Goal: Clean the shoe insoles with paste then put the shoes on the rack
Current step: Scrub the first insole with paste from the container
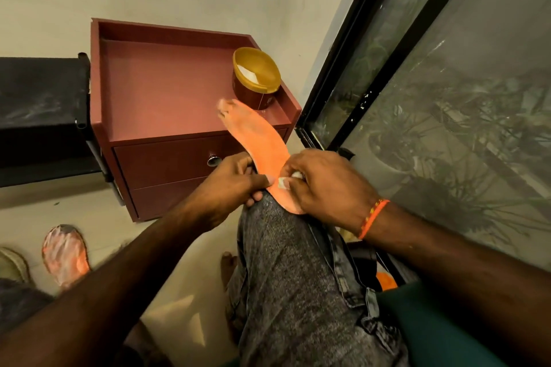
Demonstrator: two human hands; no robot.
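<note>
Both forearms are bare, with no sleeves reaching into view, and the left hand (235, 180) wears nothing on its wrist or fingers. On the wrist behind the right hand (323, 185) sits a thin orange thread band (373, 217) flecked with yellow, wound close around the arm. The legs are covered by grey, mottled acid-wash jeans (298, 292) with a stitched seam and pocket edge showing near the hip, a dark green garment (432, 334) shows at the lower right, and a bare foot (229, 265) shows below the knee.
</note>
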